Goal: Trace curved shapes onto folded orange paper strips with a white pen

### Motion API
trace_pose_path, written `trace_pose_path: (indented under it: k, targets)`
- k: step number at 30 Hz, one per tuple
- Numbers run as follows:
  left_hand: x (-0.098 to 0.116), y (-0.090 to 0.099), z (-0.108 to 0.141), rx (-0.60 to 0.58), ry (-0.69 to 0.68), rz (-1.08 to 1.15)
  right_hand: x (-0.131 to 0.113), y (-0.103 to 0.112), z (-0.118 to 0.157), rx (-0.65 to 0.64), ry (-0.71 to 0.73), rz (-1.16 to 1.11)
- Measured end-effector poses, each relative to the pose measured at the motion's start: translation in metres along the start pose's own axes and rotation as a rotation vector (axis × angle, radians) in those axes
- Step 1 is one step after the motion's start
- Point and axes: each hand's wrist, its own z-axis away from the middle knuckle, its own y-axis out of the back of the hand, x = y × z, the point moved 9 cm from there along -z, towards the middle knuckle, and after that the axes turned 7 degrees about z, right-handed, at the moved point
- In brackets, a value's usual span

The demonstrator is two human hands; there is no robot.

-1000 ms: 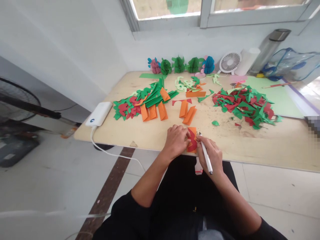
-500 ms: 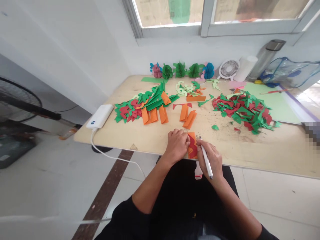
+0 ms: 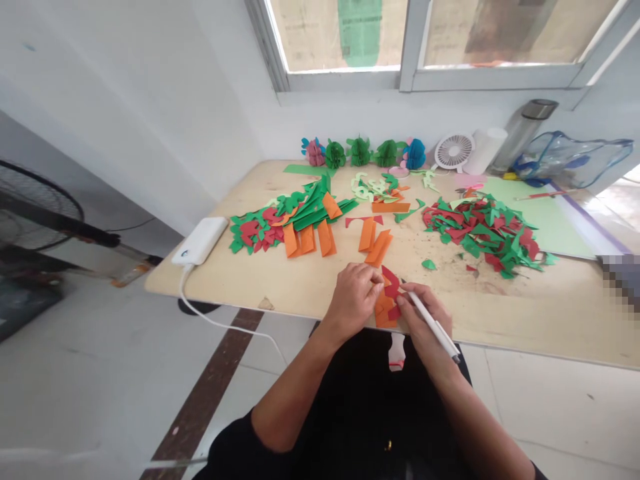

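Observation:
A red curvy paper cutout (image 3: 391, 285) lies tilted over a folded orange paper strip (image 3: 384, 316) at the table's front edge. My left hand (image 3: 353, 299) is closed beside them, its thumb and fingertips pinched together at the strip's upper left. Whether those fingertips grip paper is hidden. A white pen (image 3: 434, 325) rests in my right hand (image 3: 425, 310), its tip pointing up and left. The fingertips of that hand touch the cutout's right side.
Orange folded strips (image 3: 376, 247), green strips (image 3: 315, 205) and a pile of red and green scraps (image 3: 487, 230) lie beyond my hands. A white power bank (image 3: 200, 241) with a cable sits left. Paper figures (image 3: 360, 152) and a small fan (image 3: 454, 152) line the wall.
The red cutout has shifted up and right on the orange strip and now sits askew. My right hand has moved slightly right, with the pen leaning flatter. My left fingertips have drawn together.

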Motion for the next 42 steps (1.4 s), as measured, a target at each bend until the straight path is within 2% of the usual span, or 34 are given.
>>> trace_pose_path:
  k: [3,7,10,16,21,25,27,29,33,36,39,42]
  targets:
    - [0.0,-0.005,0.009,0.014,-0.021,-0.013,0.002,0.02,-0.005,0.111,-0.059,-0.005]
    - [0.019,-0.035,0.028,-0.173,-0.248,-0.182,0.01,0.035,-0.01,0.143,-0.062,0.021]
    - [0.023,-0.046,0.038,-0.198,-0.334,-0.333,0.023,0.038,-0.009,0.153,-0.06,0.057]
    - [0.023,-0.043,0.049,-0.187,-0.478,-0.471,0.033,0.037,-0.006,0.172,-0.083,0.085]
    - [0.022,-0.041,0.053,-0.198,-0.482,-0.47,0.029,0.036,-0.004,0.167,-0.146,0.101]
    - [0.025,-0.038,0.062,-0.131,-0.495,-0.451,0.027,0.037,-0.003,0.161,-0.131,0.104]
    - [0.026,-0.029,0.069,-0.046,-0.506,-0.371,0.028,0.038,-0.003,0.159,-0.126,0.128]
    - [0.025,-0.009,0.072,0.082,-0.495,-0.238,0.028,0.039,-0.003,0.164,-0.123,0.155]
    - [0.005,0.053,0.064,0.436,-0.379,-0.1,0.028,0.037,-0.003,0.159,-0.114,0.141]
    - [-0.023,0.096,0.048,0.701,-0.234,-0.181,0.028,0.036,-0.003,0.164,-0.108,0.141]
    - [-0.059,0.112,0.021,0.755,-0.065,-0.309,0.028,0.037,-0.002,0.172,-0.111,0.153]
    - [-0.089,0.103,-0.006,0.64,-0.016,-0.328,0.029,0.037,-0.001,0.165,-0.136,0.135]
